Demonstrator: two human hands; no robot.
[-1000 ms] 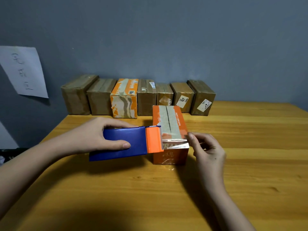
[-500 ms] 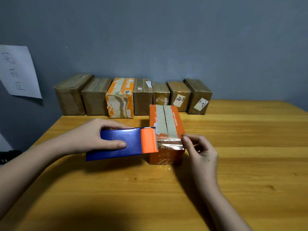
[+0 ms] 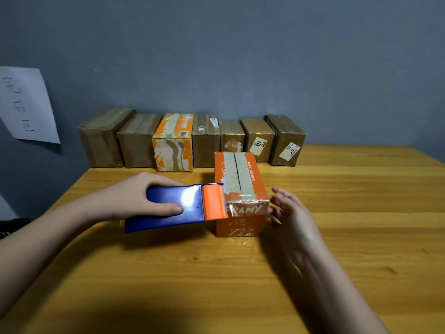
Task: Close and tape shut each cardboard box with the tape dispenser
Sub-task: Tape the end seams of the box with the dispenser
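Gripping the dispenser [image 3: 177,207], the left hand [image 3: 134,196] lies over its blue body, thumb flat on top, fingers curled round the far edge. Head view, sole view: dispenser's orange mouth sits against the near left top corner of the orange box [image 3: 240,194], centre of the table [image 3: 337,237]. Tape [image 3: 245,208]: clear strip folded over the box's near top edge and down its front face, wrinkled, glossy. Top flaps closed; centre seam shows bare further back, not yet covered. Right hand [image 3: 289,213]: fingers loosely spread, holding nothing, just beside the box's near right corner; contact with the box cannot be told. Seven boxes [image 3: 192,141] in a row along the wall, behind. Paper sheet [image 3: 24,104] on the wall, left. Risks, as judged: with no firm hold from the right hand, a pull on the dispenser may slide or tip the light box; the creased tape end may peel off the front face under tension; a crooked pull may run the strip off the seam.
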